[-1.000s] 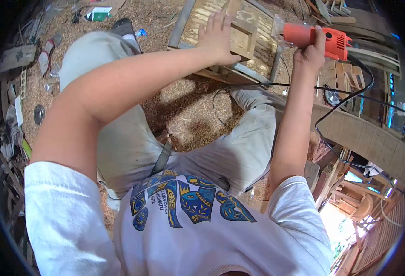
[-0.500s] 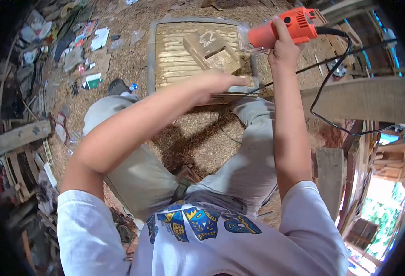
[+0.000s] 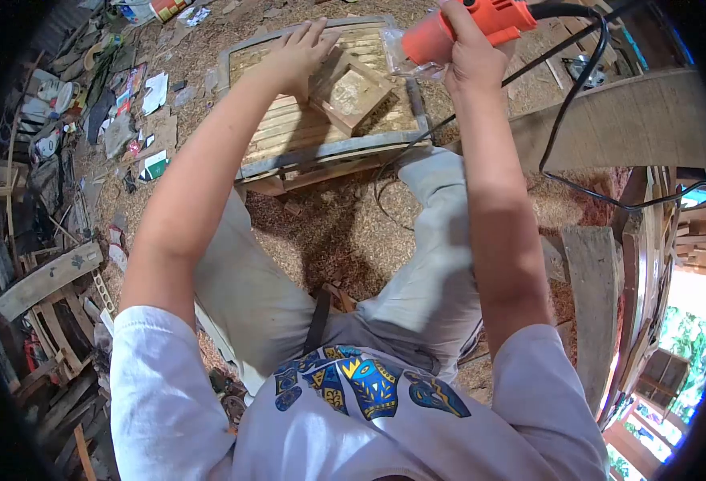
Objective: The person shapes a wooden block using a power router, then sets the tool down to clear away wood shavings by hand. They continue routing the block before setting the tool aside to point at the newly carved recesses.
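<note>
My right hand (image 3: 475,58) is wrapped round an orange trim router (image 3: 429,38) with a clear plastic base, held up over the right side of a low slatted wooden table (image 3: 277,132). A black power cord runs from the router's back end. On the slats lies a thick wooden piece (image 3: 371,110) with a squarish recess, set at an angle. My left hand (image 3: 301,58) is open at its far left side, fingers stretched out and the thumb edge right against the wood. That hand and wrist hide part of the piece.
The black cord (image 3: 552,148) loops down on the right, past a wide plank (image 3: 625,120). Wood shavings cover the ground (image 3: 353,232) between my legs. Paper scraps (image 3: 155,92) and other litter lie at the left, with stacked boards (image 3: 52,276) nearer me.
My left hand has moved from the table's near right edge to the far left side of the wooden piece. The router stays in my right hand, and the view has shifted.
</note>
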Available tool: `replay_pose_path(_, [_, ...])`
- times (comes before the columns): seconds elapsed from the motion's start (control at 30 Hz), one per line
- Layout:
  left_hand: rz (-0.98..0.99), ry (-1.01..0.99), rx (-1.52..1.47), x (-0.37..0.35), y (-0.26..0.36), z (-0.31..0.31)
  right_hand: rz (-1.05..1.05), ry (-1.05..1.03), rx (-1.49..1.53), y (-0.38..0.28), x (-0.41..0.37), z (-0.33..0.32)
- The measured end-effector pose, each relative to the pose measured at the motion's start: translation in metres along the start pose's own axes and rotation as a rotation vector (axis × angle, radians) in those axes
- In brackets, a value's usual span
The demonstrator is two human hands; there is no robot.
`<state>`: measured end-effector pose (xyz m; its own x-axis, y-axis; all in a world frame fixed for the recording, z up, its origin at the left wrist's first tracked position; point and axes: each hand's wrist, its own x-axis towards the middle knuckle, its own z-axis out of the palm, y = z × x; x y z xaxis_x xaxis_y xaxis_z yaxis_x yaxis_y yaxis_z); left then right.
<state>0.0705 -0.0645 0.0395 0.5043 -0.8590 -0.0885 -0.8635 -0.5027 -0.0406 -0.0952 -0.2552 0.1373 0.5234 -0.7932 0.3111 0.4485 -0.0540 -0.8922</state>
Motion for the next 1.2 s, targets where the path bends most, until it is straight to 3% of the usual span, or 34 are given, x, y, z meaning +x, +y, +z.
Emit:
replay_pose_path(0.2, [0.229,-0.003,-0.041,0.016,-0.009,0.010,0.007,-0.067,0.001,0.001,0.001,-0.003])
replay_pose_path(0.33, [0.215,0.055,-0.082,0.008,-0.004,0.006,-0.006,-0.086,-0.081,0.002,0.009,-0.003])
replay_pose_path(0.37, [0.219,0.188,-0.071,0.001,0.000,0.012,0.005,-0.104,-0.073,0.003,0.012,-0.003])
replay_pose_path(0.4, [0.219,0.192,-0.075,-0.005,0.010,0.010,0.015,-0.121,-0.067,0.005,0.015,-0.004])
replay_pose_path(0.53, [-0.013,0.210,-0.193,-0.023,0.045,0.015,-0.107,-0.210,0.042,0.026,0.030,-0.005])
replay_pose_path(0.63, [-0.112,0.233,-0.245,-0.036,0.053,0.016,0.024,-0.148,0.094,0.023,0.023,0.002])
replay_pose_path(0.73, [-0.082,0.182,-0.220,-0.044,0.040,0.013,0.037,-0.176,0.057,0.027,0.028,0.002])
replay_pose_path(0.8, [0.073,0.094,-0.156,-0.046,0.023,0.013,0.043,-0.184,0.067,0.026,0.028,0.003])
replay_pose_path(1.2, [0.067,0.376,-0.221,-0.053,0.041,0.032,-0.090,-0.074,0.033,0.014,0.016,0.014])
